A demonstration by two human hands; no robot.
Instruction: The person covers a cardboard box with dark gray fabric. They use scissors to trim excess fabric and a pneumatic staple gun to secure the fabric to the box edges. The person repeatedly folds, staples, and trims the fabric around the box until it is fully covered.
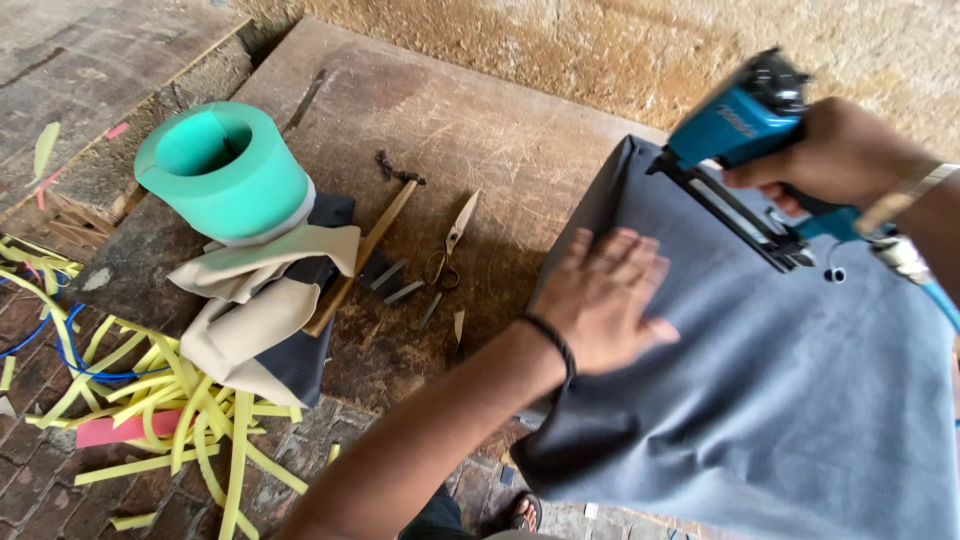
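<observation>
A dark grey fabric-covered panel (790,400) lies on the wooden workbench (440,120) at the right. My left hand (605,295) presses flat on the fabric near its left edge, fingers spread. My right hand (840,155) grips a blue pneumatic staple gun (745,140), whose nose rests at the panel's far edge. A blue air hose (940,300) trails from the gun to the right.
On the bench to the left lie a hammer (365,250), scissors (450,240), strips of staples (395,285), a green foam cylinder (225,170) and beige and dark fabric scraps (260,310). Yellow foam offcuts (190,400) litter the brick floor.
</observation>
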